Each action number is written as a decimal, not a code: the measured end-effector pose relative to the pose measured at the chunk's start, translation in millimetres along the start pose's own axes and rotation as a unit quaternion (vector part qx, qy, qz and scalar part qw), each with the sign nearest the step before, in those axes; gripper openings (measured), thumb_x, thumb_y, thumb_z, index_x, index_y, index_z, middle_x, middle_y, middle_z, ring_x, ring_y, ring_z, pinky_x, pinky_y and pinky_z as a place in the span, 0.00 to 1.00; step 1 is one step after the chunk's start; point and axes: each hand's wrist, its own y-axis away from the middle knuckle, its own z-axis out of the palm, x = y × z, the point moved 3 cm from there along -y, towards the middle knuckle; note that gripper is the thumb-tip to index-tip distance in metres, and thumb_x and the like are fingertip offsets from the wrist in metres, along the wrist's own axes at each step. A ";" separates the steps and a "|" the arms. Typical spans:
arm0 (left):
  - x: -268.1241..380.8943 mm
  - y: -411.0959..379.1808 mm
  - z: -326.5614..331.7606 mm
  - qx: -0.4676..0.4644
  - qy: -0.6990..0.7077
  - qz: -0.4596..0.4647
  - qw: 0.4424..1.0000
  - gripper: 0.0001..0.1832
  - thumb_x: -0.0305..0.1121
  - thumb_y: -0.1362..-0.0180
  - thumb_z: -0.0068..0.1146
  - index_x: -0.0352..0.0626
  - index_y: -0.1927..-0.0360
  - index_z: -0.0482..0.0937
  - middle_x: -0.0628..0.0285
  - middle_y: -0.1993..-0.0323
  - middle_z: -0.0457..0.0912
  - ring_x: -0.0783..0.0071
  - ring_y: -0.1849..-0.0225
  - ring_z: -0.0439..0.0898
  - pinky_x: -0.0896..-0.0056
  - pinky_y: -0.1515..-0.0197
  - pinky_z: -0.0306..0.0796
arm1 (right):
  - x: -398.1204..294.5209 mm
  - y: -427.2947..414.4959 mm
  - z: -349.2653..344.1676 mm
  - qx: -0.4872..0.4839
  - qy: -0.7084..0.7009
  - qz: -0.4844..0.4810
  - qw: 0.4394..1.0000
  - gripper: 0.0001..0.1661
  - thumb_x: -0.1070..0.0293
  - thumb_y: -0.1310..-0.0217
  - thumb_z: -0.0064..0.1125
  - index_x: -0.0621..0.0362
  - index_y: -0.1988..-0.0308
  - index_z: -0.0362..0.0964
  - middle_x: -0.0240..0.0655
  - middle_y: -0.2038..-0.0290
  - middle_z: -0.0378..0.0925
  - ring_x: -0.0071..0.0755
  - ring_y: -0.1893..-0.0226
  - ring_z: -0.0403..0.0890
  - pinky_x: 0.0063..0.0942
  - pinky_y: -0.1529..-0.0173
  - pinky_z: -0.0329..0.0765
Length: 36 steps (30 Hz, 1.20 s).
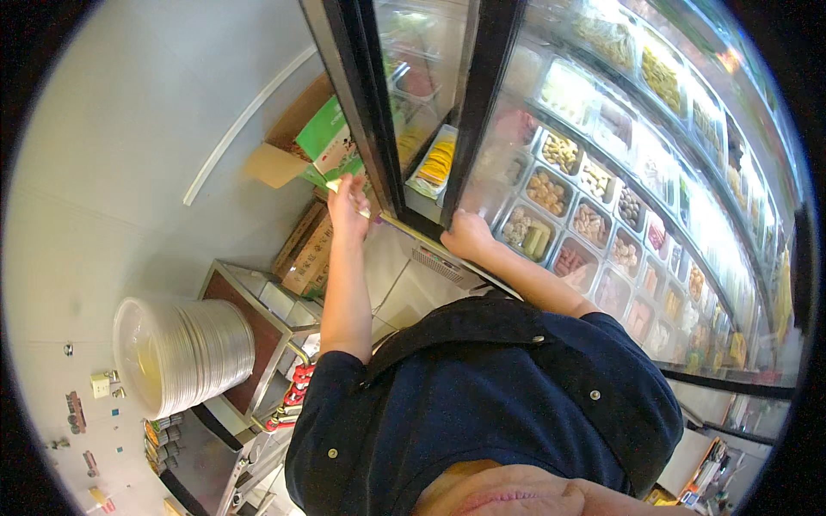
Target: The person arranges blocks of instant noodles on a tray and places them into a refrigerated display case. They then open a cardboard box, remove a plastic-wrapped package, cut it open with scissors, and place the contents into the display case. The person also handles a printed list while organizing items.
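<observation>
My left hand (349, 205) is raised beside the end of a glass-fronted display fridge, with its fingers curled around a small pale yellow item (333, 185). What that item is, I cannot make out; parts of it stick out on both sides of the hand. My right hand (470, 236) grips the lower part of the black door frame (476, 129). Left of that frame, a gap shows a white tray (419, 188) holding yellow packets (437, 161). Behind the glass to the right, several clear tubs (548, 188) of food stand in rows.
An opened green-and-white cardboard box (328, 138) sits past my left hand, above a brown carton (308, 255). At left, a stack of clear plastic lids or bowls (193, 355) stands on a metal-framed cart (258, 335). Red-and-silver hooks or clips (298, 390) hang at its side.
</observation>
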 end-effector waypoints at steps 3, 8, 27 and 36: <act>-13.6 28.6 -16.9 -0.032 0.062 -0.082 0.994 0.12 0.42 0.44 0.45 0.45 0.66 0.68 0.62 0.72 0.72 0.79 0.83 0.62 0.80 0.85 0.53 | -21.3 -25.2 5.9 0.013 -0.007 -0.007 1.000 0.22 0.59 0.61 0.54 0.72 0.72 0.67 0.57 0.74 0.73 0.56 0.69 0.76 0.43 0.61 0.72; -22.9 57.1 -15.4 -0.110 0.097 -0.133 0.980 0.20 0.51 0.42 0.35 0.44 0.62 0.68 0.58 0.71 0.74 0.75 0.83 0.63 0.77 0.82 0.55 | -45.5 -54.9 4.4 0.011 -0.002 0.009 1.000 0.20 0.60 0.62 0.55 0.69 0.75 0.69 0.54 0.72 0.74 0.52 0.68 0.77 0.40 0.61 0.74; -197.2 101.7 -60.6 -0.151 -0.076 -0.392 0.904 0.12 0.42 0.47 0.46 0.46 0.66 0.71 0.68 0.72 0.74 0.80 0.79 0.68 0.79 0.80 0.60 | -3.5 8.8 26.9 0.036 -0.160 -0.120 0.979 0.16 0.63 0.55 0.55 0.59 0.64 0.67 0.44 0.65 0.72 0.49 0.60 0.73 0.41 0.58 0.69; -361.4 300.6 3.1 -0.371 -0.398 -0.531 0.650 0.24 0.52 0.39 0.29 0.50 0.49 0.67 0.63 0.54 0.70 0.70 0.52 0.68 0.62 0.51 0.61 | 158.9 348.8 85.1 0.256 -0.452 0.385 0.763 0.24 0.46 0.49 0.51 0.59 0.68 0.69 0.38 0.72 0.74 0.32 0.76 0.75 0.28 0.74 0.71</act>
